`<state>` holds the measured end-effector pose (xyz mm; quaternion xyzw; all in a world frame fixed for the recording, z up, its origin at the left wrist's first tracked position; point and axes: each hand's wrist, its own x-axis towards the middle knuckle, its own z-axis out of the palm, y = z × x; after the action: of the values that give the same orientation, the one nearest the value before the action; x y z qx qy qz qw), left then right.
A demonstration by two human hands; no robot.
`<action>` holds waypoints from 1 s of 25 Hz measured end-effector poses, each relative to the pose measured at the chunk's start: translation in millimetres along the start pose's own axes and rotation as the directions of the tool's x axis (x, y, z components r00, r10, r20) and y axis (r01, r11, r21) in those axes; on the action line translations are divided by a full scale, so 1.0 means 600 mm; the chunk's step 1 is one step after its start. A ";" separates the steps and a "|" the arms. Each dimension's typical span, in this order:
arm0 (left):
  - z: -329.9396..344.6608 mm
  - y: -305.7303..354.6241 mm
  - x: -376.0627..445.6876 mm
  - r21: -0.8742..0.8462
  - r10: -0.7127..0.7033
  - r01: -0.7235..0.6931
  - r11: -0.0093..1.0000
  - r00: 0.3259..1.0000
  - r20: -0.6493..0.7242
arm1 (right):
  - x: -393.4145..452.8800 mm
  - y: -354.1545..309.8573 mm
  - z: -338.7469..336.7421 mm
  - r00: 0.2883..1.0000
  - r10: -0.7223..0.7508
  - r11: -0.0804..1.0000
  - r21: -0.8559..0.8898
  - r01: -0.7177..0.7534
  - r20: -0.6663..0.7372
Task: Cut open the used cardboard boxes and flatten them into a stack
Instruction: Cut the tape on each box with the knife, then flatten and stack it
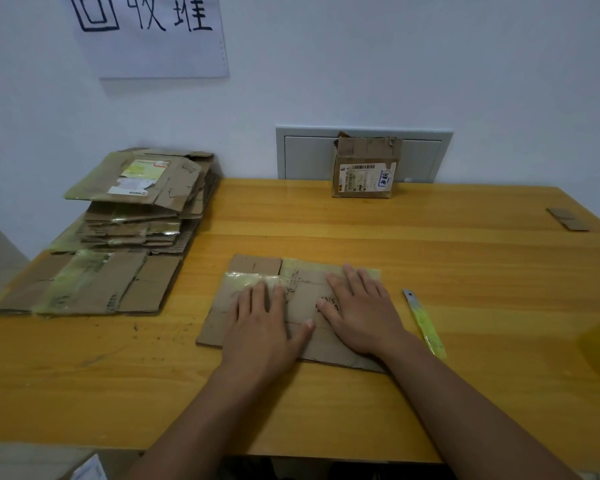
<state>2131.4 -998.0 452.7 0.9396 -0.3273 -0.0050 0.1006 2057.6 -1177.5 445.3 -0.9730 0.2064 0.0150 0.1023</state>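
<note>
Flattened cardboard box, brown with a strip of clear tape across its far part, lying flat at near centre of a yellow wooden table. Left hand pressed palm-down on its left half, fingers straight and spread, gripping nothing. Right hand pressed palm-down on its right half, fingers likewise straight and spread, partly covering dark printed lettering. Utility knife, yellow-green handle with metal tip pointing far, resting on the table just right of the flattened box, apart from both hands. Stack of flattened boxes at far left of the table, taped and labelled sheets piled unevenly. Uncut small box with shipping label, standing at far centre against the wall. Cardboard scrap at far right. Handwritten paper sign on the wall at far left.
</note>
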 end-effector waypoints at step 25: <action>0.007 0.009 0.125 -0.119 0.174 -0.162 0.980 0.980 0.098 | 0.090 -0.010 -0.004 0.997 -0.079 0.995 0.067 0.080 -0.024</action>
<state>2186.5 -1049.3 453.9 0.8999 -0.4096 -0.0656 0.1347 2109.2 -1194.1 445.2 -0.9764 0.1691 -0.0066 0.1339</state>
